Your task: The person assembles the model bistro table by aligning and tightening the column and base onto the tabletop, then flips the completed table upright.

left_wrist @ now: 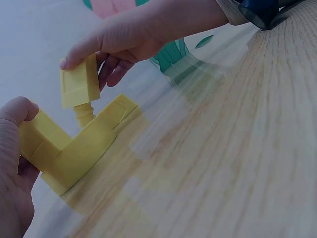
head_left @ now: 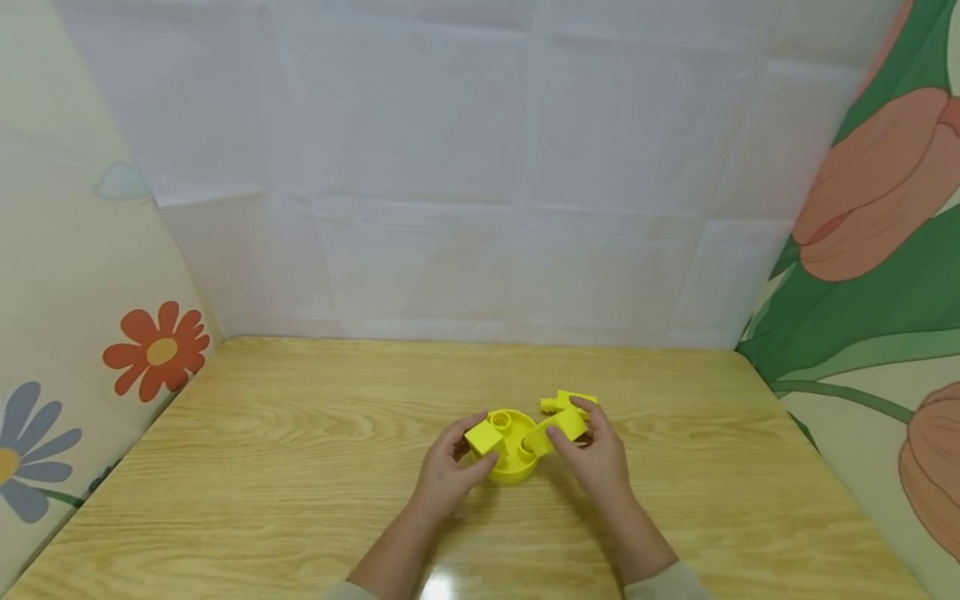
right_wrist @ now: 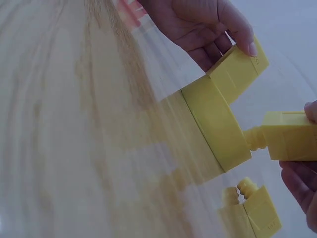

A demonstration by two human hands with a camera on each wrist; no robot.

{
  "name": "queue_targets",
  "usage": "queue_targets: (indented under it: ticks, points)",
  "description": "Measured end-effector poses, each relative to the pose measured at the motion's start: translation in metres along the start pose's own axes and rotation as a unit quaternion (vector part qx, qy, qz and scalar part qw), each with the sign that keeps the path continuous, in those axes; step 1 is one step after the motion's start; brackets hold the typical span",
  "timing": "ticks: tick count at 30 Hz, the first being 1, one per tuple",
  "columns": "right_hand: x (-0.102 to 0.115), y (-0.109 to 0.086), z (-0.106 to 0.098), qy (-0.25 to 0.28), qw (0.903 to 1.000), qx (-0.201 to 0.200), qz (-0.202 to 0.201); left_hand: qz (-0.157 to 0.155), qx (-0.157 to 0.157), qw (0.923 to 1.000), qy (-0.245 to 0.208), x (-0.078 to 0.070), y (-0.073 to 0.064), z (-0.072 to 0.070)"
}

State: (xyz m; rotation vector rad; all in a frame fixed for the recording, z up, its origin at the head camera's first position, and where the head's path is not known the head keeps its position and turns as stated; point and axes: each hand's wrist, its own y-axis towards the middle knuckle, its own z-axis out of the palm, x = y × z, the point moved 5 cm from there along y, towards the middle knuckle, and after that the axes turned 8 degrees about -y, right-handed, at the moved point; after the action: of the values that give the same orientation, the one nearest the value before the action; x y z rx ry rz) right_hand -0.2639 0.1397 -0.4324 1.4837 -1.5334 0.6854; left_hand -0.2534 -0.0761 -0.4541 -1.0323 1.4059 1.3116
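A round yellow dish-like base [head_left: 513, 477] rests on the wooden table, with a raised ring-shaped socket [head_left: 500, 421] visible inside. My left hand [head_left: 444, 473] grips a yellow block [head_left: 483, 437] standing on the base's left side, thumb and fingers on opposite faces. On the right, my right hand [head_left: 606, 460] pinches a second yellow block [left_wrist: 80, 82], held tilted. Its threaded end [right_wrist: 255, 138] points into the base, at a socket there. Just beyond the right hand lies a third yellow block [right_wrist: 262, 213] with a threaded stub, on the table.
The wood-grain tabletop [head_left: 300, 467] spreads out on both sides of the hands. A white sheet [head_left: 450, 167] hangs behind the table. Flower-printed panels [head_left: 67, 250] flank it left and right.
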Motion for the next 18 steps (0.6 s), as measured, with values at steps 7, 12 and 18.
queue_targets:
  ticks: [7, 12, 18]
  points:
    - [0.008, 0.000, 0.003, -0.064, 0.9977, 0.002, -0.022, -0.006, -0.003, 0.9998, -0.017, -0.001, 0.000, 0.000]
    - [0.014, 0.001, 0.005, -0.122, 0.9918, 0.006, -0.037, -0.009, -0.001, 0.9998, -0.020, -0.001, 0.000, 0.001]
    - [0.020, 0.004, 0.009, -0.137, 0.9883, 0.024, -0.064, -0.017, 0.003, 0.9998, -0.010, 0.001, 0.000, 0.000]
